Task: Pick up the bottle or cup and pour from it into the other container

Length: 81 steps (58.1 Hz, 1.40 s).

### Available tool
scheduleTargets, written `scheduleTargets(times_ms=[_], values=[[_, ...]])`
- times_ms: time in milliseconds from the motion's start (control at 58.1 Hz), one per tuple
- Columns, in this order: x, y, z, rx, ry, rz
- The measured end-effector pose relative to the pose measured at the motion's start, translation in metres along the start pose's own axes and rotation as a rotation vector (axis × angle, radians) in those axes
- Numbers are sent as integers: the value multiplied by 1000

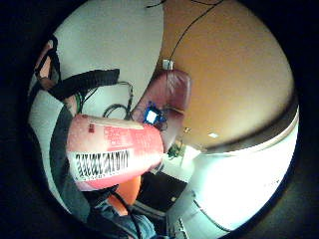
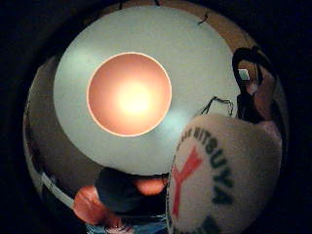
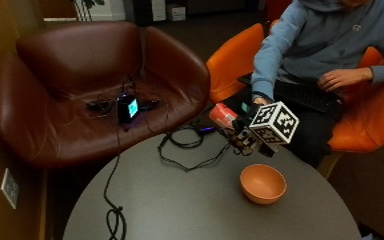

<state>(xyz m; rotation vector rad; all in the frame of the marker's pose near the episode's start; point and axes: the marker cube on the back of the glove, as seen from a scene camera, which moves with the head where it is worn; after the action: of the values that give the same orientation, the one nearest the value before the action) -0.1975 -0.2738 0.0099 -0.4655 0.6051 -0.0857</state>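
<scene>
Now | hand (image 3: 248, 135) grips red bottle (image 3: 222, 116) | bottle's long axis near-horizontal, above table (image 3: 179, 200), beside bowl (image 3: 262, 183)

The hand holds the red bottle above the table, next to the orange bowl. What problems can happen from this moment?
1. The red bottle is held by the right hand beside the orange bowl, not over it; tipped here, it would probably spill onto the table.
2. Black cables lie on the table near the hand, so spilled liquid might reach them.
</scene>
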Motion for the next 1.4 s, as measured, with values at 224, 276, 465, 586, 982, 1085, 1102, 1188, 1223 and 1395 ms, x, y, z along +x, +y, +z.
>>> scheduleTargets(times_ms=[224, 276, 465, 586, 982, 1085, 1102, 1188, 1223, 1395], values=[[-18, -9, -1, -81, 135, 35], [-20, -12, -2, -91, 170, 48], [-31, -17, -1, -109, 247, 74], [-36, -19, -4, -117, 253, 65], [-37, -17, -9, -98, 205, 48], [-36, -13, -7, -74, 145, 19], [-36, -12, -7, -66, 131, 17], [-31, -11, -10, -16, 45, 10], [-29, -10, -10, 6, 2, 4], [-19, -9, -13, 137, -305, -30]])
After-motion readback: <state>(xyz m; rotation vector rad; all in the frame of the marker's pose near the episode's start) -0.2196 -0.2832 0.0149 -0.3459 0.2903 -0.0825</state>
